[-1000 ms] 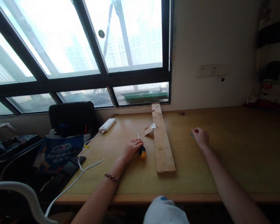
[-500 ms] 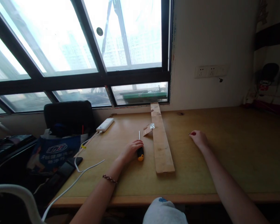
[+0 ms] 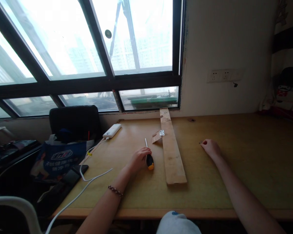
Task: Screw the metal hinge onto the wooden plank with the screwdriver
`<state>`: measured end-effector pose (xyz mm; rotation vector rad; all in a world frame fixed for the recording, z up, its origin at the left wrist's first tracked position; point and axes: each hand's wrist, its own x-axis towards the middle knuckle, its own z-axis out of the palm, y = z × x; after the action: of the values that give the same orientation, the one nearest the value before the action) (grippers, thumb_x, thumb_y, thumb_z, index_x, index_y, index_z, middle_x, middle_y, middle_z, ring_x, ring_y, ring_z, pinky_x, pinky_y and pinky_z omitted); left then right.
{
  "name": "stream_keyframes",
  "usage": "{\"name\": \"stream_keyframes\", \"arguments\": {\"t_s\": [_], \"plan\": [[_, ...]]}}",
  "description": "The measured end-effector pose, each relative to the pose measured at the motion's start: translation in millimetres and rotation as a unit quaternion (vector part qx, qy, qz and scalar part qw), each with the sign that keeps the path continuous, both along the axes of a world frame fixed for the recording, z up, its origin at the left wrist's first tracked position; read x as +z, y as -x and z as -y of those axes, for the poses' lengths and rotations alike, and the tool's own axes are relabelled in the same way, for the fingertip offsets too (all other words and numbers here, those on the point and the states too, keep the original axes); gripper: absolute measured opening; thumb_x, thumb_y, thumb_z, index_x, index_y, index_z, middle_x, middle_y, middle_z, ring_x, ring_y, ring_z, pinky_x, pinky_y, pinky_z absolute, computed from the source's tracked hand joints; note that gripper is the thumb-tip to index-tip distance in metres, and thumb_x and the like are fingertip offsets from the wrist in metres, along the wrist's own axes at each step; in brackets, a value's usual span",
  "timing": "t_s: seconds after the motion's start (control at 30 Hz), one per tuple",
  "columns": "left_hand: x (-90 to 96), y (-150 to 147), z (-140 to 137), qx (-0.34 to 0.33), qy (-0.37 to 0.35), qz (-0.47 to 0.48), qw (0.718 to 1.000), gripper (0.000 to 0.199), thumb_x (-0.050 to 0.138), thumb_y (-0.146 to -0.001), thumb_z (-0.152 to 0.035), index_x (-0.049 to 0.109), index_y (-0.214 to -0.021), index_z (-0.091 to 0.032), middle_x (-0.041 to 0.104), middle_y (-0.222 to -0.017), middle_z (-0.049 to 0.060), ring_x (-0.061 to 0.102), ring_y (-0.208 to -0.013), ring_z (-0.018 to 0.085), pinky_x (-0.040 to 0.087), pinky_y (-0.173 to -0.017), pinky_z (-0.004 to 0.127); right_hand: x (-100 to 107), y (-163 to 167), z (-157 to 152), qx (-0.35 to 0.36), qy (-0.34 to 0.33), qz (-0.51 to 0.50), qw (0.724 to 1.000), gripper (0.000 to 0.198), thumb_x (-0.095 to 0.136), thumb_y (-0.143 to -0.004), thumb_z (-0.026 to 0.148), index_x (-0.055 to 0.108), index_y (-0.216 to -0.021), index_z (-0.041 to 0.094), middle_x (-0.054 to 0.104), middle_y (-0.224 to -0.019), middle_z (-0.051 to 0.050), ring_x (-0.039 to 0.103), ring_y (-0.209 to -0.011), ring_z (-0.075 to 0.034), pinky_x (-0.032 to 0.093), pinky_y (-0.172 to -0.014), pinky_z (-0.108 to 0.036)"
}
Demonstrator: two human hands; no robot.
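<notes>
My left hand (image 3: 138, 159) rests on the table with its fingers closed on the upper handle of a black-and-yellow screwdriver (image 3: 150, 162). The shaft points away from me. Just right of it lies a long wooden board (image 3: 174, 156), running towards the window. A small metal hinge (image 3: 161, 133) joins the board's left edge to a short wood piece (image 3: 156, 137), which slants down to the table. Farther right, my right hand (image 3: 212, 149) is low over the table, thumb and fingers pinched together. Tiny metal bits (image 3: 200, 142) show at its fingertips; whether they are held is unclear.
A white power bank (image 3: 112, 131) with a white cable (image 3: 97, 175) lies along the table's left side. Beyond that edge are a black chair (image 3: 74, 125) and a blue bag (image 3: 61, 159). The window and a wall with sockets (image 3: 219, 76) bound the back.
The view has shifted slightly. The screwdriver has turned a little, its handle end swinging right under my left hand. More of the tiny metal bits shows beside my right fingertips.
</notes>
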<state>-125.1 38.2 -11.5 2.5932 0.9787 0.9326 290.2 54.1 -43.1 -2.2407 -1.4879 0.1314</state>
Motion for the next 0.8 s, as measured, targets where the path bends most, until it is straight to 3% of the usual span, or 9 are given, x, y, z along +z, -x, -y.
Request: {"name": "stream_keyframes", "arguments": {"t_s": [0.4,0.57,0.63,0.7,0.73,0.8], "plan": [[2.9,-2,2,0.01,-0.015,-0.012,1.0,0.031,0.039,-0.073,-0.004,0.064,-0.085,-0.019,0.064,-0.092,0.006,0.057,-0.092,0.017,0.046,-0.085,0.032,2,5,-2,-0.009,0.019,0.014,1.0,0.022,0.053,-0.07,0.037,0.067,-0.068,0.02,0.066,-0.078,-0.008,0.06,-0.066,-0.019,0.033,-0.05,-0.026],[3.0,-7,5,0.012,-0.012,-0.009,1.0,0.031,0.04,-0.073,-0.004,0.064,-0.086,-0.019,0.065,-0.092,0.006,0.057,-0.094,0.017,0.046,-0.085,0.033,1,5,-4,-0.02,-0.038,-0.008,0.999,0.022,0.054,-0.069,0.034,0.067,-0.065,0.017,0.067,-0.076,-0.01,0.061,-0.067,-0.02,0.038,-0.054,-0.027],[3.0,-8,8,0.013,-0.004,-0.005,1.0,0.03,0.041,-0.073,-0.004,0.064,-0.085,-0.019,0.065,-0.092,0.005,0.056,-0.095,0.017,0.045,-0.086,0.034,1,5,-6,-0.03,-0.084,-0.072,0.993,0.02,0.057,-0.067,0.033,0.066,-0.064,0.016,0.067,-0.072,-0.01,0.062,-0.068,-0.022,0.041,-0.057,-0.027],[3.1,-10,10,0.01,0.01,0.006,1.0,0.03,0.041,-0.072,-0.004,0.064,-0.084,-0.019,0.065,-0.091,0.005,0.056,-0.095,0.017,0.045,-0.087,0.034,1,7,-7,-0.032,-0.134,-0.224,0.965,0.017,0.059,-0.066,0.031,0.064,-0.063,0.015,0.066,-0.068,-0.01,0.062,-0.067,-0.021,0.045,-0.059,-0.028],[3.6,-11,10,0.008,0.018,0.015,1.0,0.029,0.041,-0.072,-0.004,0.064,-0.082,-0.019,0.065,-0.09,0.005,0.057,-0.095,0.017,0.046,-0.086,0.034,1,8,-8,-0.027,-0.158,-0.322,0.933,0.014,0.06,-0.065,0.029,0.063,-0.063,0.015,0.066,-0.067,-0.01,0.062,-0.065,-0.02,0.047,-0.059,-0.028],[6.2,-16,7,0.013,0.029,0.044,0.999,0.028,0.041,-0.073,-0.004,0.064,-0.079,-0.019,0.065,-0.088,0.004,0.058,-0.094,0.017,0.046,-0.085,0.034,2,11,-8,-0.013,-0.2,-0.502,0.841,0.009,0.064,-0.062,0.024,0.061,-0.063,0.015,0.066,-0.066,-0.008,0.062,-0.062,-0.017,0.05,-0.058,-0.026]]}}
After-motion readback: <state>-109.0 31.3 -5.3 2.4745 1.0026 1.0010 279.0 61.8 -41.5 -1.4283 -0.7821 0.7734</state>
